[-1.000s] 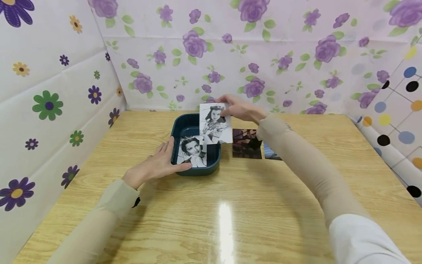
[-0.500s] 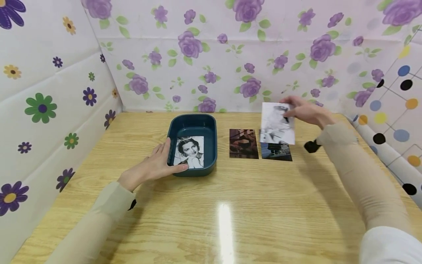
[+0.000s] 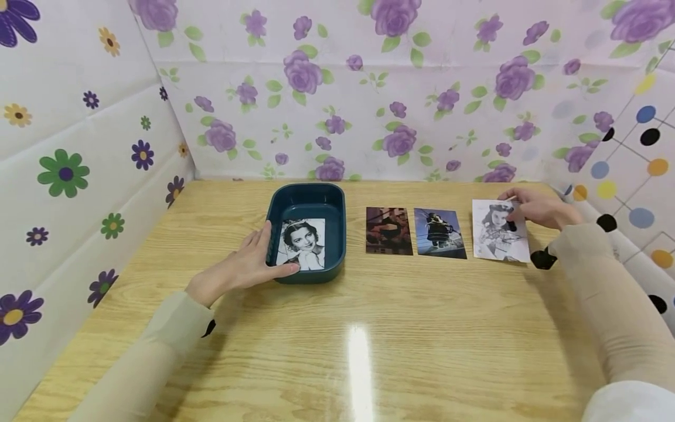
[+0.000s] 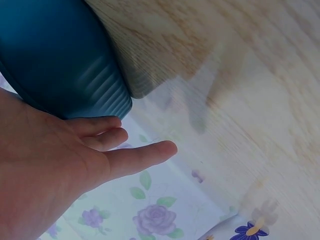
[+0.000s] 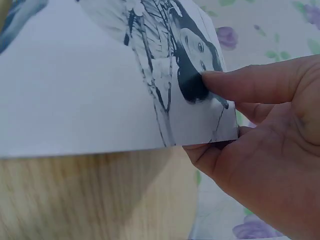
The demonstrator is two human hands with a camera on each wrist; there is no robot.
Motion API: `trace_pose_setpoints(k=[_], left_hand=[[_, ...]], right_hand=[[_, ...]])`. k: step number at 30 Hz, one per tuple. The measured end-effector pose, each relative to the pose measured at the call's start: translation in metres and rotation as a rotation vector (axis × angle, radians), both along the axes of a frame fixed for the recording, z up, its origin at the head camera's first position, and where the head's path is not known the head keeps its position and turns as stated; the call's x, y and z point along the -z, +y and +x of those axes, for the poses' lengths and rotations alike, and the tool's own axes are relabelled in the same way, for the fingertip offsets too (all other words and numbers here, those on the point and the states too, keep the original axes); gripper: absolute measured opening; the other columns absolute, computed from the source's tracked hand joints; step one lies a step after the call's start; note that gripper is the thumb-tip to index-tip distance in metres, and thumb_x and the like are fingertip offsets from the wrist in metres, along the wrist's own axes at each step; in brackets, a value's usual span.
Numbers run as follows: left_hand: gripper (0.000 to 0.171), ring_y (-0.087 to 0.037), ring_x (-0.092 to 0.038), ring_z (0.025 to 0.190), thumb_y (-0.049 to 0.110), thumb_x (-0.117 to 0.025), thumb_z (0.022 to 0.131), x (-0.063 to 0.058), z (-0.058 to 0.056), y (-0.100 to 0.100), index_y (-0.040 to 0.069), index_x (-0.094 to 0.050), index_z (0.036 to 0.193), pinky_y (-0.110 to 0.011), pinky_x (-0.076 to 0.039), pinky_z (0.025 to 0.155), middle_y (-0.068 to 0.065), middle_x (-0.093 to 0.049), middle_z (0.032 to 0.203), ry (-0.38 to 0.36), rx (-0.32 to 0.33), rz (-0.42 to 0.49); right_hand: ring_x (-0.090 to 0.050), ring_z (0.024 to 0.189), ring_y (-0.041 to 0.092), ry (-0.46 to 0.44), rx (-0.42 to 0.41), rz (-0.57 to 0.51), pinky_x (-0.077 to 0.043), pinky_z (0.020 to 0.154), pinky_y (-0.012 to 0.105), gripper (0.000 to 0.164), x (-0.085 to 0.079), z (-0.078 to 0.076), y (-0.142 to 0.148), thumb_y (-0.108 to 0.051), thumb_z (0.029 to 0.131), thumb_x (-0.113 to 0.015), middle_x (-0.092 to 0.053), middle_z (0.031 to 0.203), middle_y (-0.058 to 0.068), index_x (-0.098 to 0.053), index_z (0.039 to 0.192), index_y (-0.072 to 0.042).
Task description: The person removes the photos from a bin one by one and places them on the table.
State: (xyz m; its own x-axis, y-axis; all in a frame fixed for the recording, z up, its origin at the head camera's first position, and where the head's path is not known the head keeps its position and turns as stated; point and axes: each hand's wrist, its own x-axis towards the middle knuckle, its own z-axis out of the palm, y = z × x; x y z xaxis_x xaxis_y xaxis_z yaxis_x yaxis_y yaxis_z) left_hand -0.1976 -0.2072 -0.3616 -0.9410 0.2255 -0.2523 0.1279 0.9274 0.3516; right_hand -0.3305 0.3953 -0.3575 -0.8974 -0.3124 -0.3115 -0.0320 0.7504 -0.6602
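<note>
One relaxed left hand (image 3: 237,266), its grip released, rests straight fingers against the side of a blue-green box (image 3: 313,277), thumb over the near rim. Inside lies a black-and-white portrait (image 3: 302,243). Next, on the desk (image 3: 295,340), come a dark reddish photo (image 3: 388,231) and a blue photo (image 3: 439,233). Rightmost, another black-and-white photo (image 3: 495,237) is pinched near its upper right corner in the grip of the right hand (image 3: 543,210); whether it touches the desk, I cannot tell.

Sheet-walled, booth-like setting, wood-grain table (image 3: 422,328), rose-print backdrop (image 3: 348,99), flowered left sheet (image 3: 100,152), dotted right sheet (image 3: 630,181)
</note>
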Motion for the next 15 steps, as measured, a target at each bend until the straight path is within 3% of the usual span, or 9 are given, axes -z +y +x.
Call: trace_pose_setpoints(k=[3,6,10,15], left_hand=[[0.128,-0.043,0.001,0.149,0.086,-0.047,0.075,0.001,0.000,0.000,0.010,0.019,0.153,-0.074,-0.017,0.108,-0.022,0.001,0.162,-0.001,-0.002,0.004],[0.128,-0.042,0.001,0.150,0.086,-0.047,0.074,0.001,-0.001,-0.001,0.010,0.019,0.153,-0.073,-0.017,0.108,-0.021,0.001,0.162,0.000,-0.005,0.005],[0.128,-0.042,0.000,0.149,0.086,-0.047,0.074,0.002,-0.001,-0.001,0.010,0.020,0.153,-0.072,-0.017,0.109,-0.021,0.002,0.162,-0.001,-0.003,0.003],[0.128,-0.042,0.000,0.150,0.087,-0.047,0.073,0.003,0.000,-0.001,0.011,0.020,0.153,-0.073,-0.016,0.108,-0.020,0.002,0.162,-0.002,-0.002,0.010]], right_hand=[[-0.024,0.134,0.051,-0.029,-0.021,0.003,-0.032,0.104,0.062,0.057,0.007,0.000,-0.002,-0.002,0.093,-0.053,-0.016,0.148,0.034,-0.023,0.141,0.006],[-0.028,0.130,0.051,-0.015,-0.020,0.019,-0.035,0.101,0.060,0.058,0.013,-0.002,-0.008,0.000,0.091,-0.053,-0.019,0.145,0.036,-0.024,0.139,0.007],[-0.036,0.118,0.048,0.061,-0.015,0.072,-0.037,0.096,0.054,0.055,0.022,-0.004,-0.018,0.006,0.085,-0.058,-0.029,0.134,0.037,-0.028,0.132,0.012],[-0.029,0.118,0.054,0.138,-0.020,0.200,-0.026,0.100,0.064,0.054,0.025,-0.001,-0.028,0.007,0.079,-0.060,-0.032,0.129,0.040,-0.034,0.127,0.011]])
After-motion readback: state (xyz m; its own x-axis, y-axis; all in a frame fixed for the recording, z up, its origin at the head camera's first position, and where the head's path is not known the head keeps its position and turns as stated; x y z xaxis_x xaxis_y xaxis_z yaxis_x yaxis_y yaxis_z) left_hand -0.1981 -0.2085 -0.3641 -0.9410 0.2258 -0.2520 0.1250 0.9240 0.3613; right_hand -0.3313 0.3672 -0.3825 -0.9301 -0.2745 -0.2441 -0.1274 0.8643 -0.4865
